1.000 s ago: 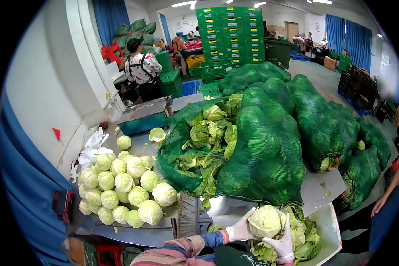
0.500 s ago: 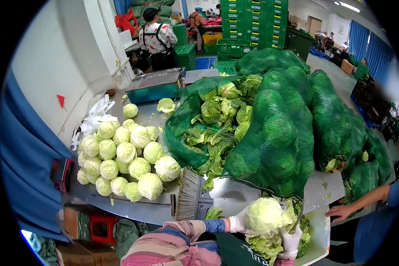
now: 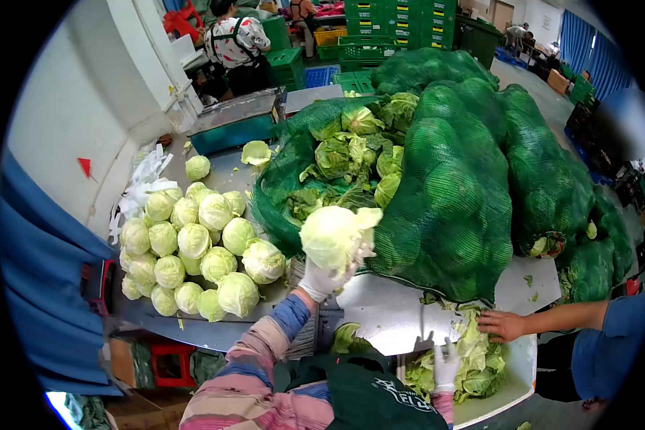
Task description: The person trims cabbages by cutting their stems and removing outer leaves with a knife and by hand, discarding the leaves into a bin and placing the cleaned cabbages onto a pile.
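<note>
My left hand (image 3: 322, 279), in a white glove, holds a pale green cabbage (image 3: 328, 236) from below, a loose leaf sticking out on its right. The cabbage is raised above the table, in front of the opened green mesh bag (image 3: 283, 208) of untrimmed cabbages. My right hand (image 3: 446, 367), also gloved, is low at the front with fingers apart and nothing visible in it. It is beside a heap of loose cabbage leaves (image 3: 480, 358) in a white bin (image 3: 524, 365). Left of the raised cabbage, trimmed cabbages (image 3: 193, 240) lie piled on the metal table (image 3: 380, 315).
Full mesh bags (image 3: 451, 186) of cabbages stand on the right. A brush (image 3: 304, 330) lies near the table's front edge. Another person's hand (image 3: 502, 326) reaches to the leaves from the right. A scale (image 3: 236, 120) and stacked green crates (image 3: 401, 21) are behind.
My left hand has lifted the cabbage from over the bin, up and to the left. My right hand has come off it and moved slightly left. The other person's hand has reached onto the leaves.
</note>
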The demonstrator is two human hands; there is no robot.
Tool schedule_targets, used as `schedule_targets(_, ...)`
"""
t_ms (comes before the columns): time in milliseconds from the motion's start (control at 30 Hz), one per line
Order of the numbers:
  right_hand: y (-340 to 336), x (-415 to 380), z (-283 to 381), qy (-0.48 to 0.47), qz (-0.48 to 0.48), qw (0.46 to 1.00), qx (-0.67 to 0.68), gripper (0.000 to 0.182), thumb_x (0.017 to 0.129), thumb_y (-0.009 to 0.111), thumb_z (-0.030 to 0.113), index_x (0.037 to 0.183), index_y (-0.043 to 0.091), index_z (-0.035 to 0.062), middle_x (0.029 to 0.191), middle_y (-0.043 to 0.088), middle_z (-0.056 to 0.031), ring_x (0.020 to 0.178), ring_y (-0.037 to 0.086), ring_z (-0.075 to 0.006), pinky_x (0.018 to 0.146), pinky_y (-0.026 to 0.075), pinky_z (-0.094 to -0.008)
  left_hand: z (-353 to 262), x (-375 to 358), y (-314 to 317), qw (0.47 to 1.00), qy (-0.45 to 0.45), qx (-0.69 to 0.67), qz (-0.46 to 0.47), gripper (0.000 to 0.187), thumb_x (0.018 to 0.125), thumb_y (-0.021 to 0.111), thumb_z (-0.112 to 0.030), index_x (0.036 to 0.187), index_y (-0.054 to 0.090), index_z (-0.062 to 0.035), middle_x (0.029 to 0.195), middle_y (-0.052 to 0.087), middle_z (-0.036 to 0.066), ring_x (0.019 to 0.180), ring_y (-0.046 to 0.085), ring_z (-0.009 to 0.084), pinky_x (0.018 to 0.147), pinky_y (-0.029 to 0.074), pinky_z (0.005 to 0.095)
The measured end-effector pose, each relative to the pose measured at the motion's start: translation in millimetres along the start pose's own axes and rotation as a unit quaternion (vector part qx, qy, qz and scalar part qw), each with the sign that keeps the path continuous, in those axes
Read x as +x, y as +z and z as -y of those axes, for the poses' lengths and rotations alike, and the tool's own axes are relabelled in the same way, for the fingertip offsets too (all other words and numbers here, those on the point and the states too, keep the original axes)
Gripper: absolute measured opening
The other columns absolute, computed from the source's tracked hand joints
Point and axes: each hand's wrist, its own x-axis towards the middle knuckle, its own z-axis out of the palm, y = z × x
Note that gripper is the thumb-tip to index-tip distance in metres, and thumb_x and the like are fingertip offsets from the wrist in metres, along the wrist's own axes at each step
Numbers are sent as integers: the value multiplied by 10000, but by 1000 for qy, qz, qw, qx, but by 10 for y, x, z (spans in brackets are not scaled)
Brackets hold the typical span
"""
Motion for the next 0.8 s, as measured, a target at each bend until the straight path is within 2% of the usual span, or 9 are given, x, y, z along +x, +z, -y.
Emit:
schedule_targets(100, 400, -50, 453, -4, 122, 992, 19, 473, 855, 704, 132, 1279, 551, -14, 800, 681, -48, 626, 588, -83, 579, 501, -254, -213, -204, -10, 549, 200, 802, -123, 626, 912, 450, -479, 1401, 382, -94, 1343, 420, 154, 1147, 457, 253, 873, 437, 365)
schedule_targets(167, 622, -49, 1011, -55, 177, 980, 67, 575, 814, 748, 139, 1325, 517, 14, 962, 689, -89, 729, 595, -80, 661, 510, -257, -326, -287, -120, 988, 106, 93, -62, 595, 951, 385, -454, 1408, 367, -74, 1350, 433, 152, 1159, 465, 281, 946, 421, 388)
schedule_targets(267, 803, 140, 1714, -164, 203, 965, -21, 764, 784, 774, 204, 1434, 393, 80, 1252, 575, -140, 838, 631, -210, 740, 515, -294, -136, -363, -260, 897, 66, 425, -103, 612, 937, 435, -454, 1421, 344, -91, 1389, 419, 125, 1219, 439, 266, 1007, 377, 403)
schedule_targets(333, 923, 286, 2048, -202, 185, 962, -5, 760, 799, 759, 218, 1441, 378, 75, 1297, 539, -156, 977, 606, -234, 823, 496, -311, 24, -451, -265, 694, 44, 711, -107, 639, 923, 484, -454, 1434, 320, -107, 1428, 404, 98, 1279, 414, 252, 1067, 332, 417)
schedule_targets(433, 1013, 509, 2167, -237, 243, 936, 89, 714, 848, 703, 215, 1452, 353, 60, 1395, 462, -178, 1291, 456, -261, 1023, 401, -347, 304, -363, 60, 76, 140, 986, 49, 645, 902, 547, -426, 1433, 337, -127, 1431, 429, 71, 1309, 406, 233, 1108, 295, 399)
schedule_targets(600, 918, 505, 2027, 43, 303, 942, 136, 415, 884, 656, 116, 1270, 567, -7, 960, 672, -54, 780, 617, -75, 669, 482, -216, 495, -290, -246, 289, 111, 951, 1, 601, 887, 570, -397, 1409, 399, -154, 1401, 464, 79, 1308, 413, 252, 1115, 279, 439)
schedule_targets(700, 1047, 425, 2020, 23, 159, 967, 198, 272, 875, 666, 81, 1131, 643, -7, 754, 628, 12, 559, 528, -18, 502, 398, -180, 466, -238, -285, 622, 62, 776, -86, 630, 919, 509, -441, 1440, 330, -136, 1432, 432, 90, 1322, 404, 255, 1125, 275, 437)
schedule_targets(767, 1097, 429, 2037, -67, 55, 986, 143, 158, 868, 674, 62, 1011, 666, -3, 728, 612, 19, 552, 538, -33, 490, 399, -186, 436, -131, -156, 941, 74, 302, -132, 653, 950, 398, -513, 1453, 282, -114, 1451, 405, 116, 1324, 405, 279, 1119, 300, 440)
schedule_targets(800, 1122, 390, 2058, -9, 87, 960, 266, 102, 856, 689, 58, 937, 671, -3, 703, 591, 21, 533, 534, -40, 488, 400, -189, 345, -68, 3, 943, 86, 292, -136, 654, 941, 374, -546, 1427, 323, -111, 1431, 425, 119, 1298, 433, 277, 1097, 334, 436)
